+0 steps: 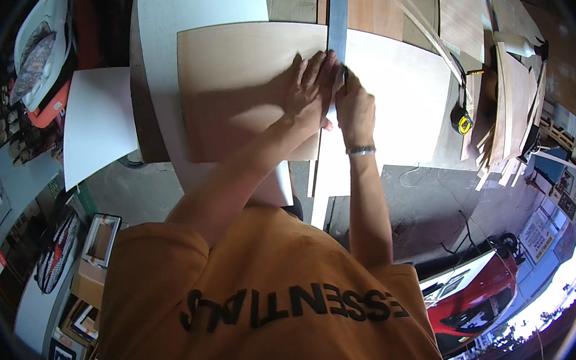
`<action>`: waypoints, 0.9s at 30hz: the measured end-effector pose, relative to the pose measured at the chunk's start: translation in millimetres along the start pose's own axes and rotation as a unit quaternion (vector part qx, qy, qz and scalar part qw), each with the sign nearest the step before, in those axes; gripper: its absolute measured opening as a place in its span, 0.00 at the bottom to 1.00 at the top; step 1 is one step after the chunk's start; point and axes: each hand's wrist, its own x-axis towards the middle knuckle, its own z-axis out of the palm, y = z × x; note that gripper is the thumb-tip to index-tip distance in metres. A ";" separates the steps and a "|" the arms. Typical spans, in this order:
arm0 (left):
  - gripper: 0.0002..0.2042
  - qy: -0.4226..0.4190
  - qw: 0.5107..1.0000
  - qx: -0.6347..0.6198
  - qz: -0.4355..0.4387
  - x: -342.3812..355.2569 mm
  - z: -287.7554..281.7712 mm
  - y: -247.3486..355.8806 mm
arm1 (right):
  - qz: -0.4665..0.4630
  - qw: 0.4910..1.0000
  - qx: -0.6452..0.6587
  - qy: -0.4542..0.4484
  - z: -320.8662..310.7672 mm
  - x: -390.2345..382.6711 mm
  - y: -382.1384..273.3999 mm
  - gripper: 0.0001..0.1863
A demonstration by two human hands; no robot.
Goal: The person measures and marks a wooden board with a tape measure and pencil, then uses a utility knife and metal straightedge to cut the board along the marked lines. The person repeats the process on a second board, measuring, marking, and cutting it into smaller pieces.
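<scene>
While the metal straightedge (337, 21) was pressed flat by the spread left hand (306, 90), the right hand (354, 107) was closed just beside, its contents hidden, the plywood sheet (241, 88) lay beneath, tape measure (464, 121) well right.

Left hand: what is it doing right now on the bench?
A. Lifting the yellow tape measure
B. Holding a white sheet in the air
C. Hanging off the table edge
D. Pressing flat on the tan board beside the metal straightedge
D. The left hand lies spread flat on the tan board, its fingers up against the metal straightedge, while the yellow tape measure sits untouched off to the right.
</scene>
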 end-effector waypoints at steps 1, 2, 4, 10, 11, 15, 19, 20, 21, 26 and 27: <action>0.63 0.045 0.999 0.008 0.014 0.6 2.4 -1.6 | -0.015 1.000 0.008 -0.003 -2.5 -17.5 4.9 0.17; 0.62 0.051 0.998 0.016 0.016 0.6 4.6 -2.3 | -0.008 1.000 0.004 -0.014 -5.6 -35.1 8.9 0.18; 0.61 0.007 1.000 0.024 0.001 -0.8 7.7 -2.5 | 0.010 0.999 -0.010 -0.030 -10.1 -66.3 13.9 0.21; 0.72 -0.023 1.000 -0.001 -0.006 -0.4 2.3 -1.6 | 0.071 0.995 -0.023 -0.061 -12.6 -151.6 39.7 0.20; 0.74 -0.036 0.999 -0.001 -0.007 0.1 -0.1 -1.2 | 0.069 0.995 -0.025 -0.062 -13.2 -166.0 44.8 0.20; 0.74 -0.052 0.998 0.026 -0.011 1.8 -7.5 1.5 | 0.047 0.997 -0.037 -0.058 -27.4 -206.2 56.9 0.19; 0.73 -0.041 0.998 0.036 -0.007 1.3 -9.2 3.2 | -0.023 0.995 0.068 0.063 -38.2 -121.8 54.3 0.20; 0.73 -0.045 0.998 0.039 -0.008 1.8 -9.4 2.9 | -0.043 0.994 0.081 0.055 -33.9 -78.6 49.5 0.20; 0.72 -0.040 0.998 0.058 -0.004 1.0 -9.8 2.6 | -0.086 0.988 0.101 0.073 -26.6 -35.1 41.6 0.21; 0.72 -0.070 0.995 0.070 -0.011 1.7 -14.3 2.4 | -0.076 0.995 0.047 0.041 3.8 81.7 0.6 0.21; 0.72 -0.076 0.995 0.069 -0.010 2.5 -15.1 2.1 | -0.100 0.993 0.049 0.041 4.7 87.2 -3.8 0.20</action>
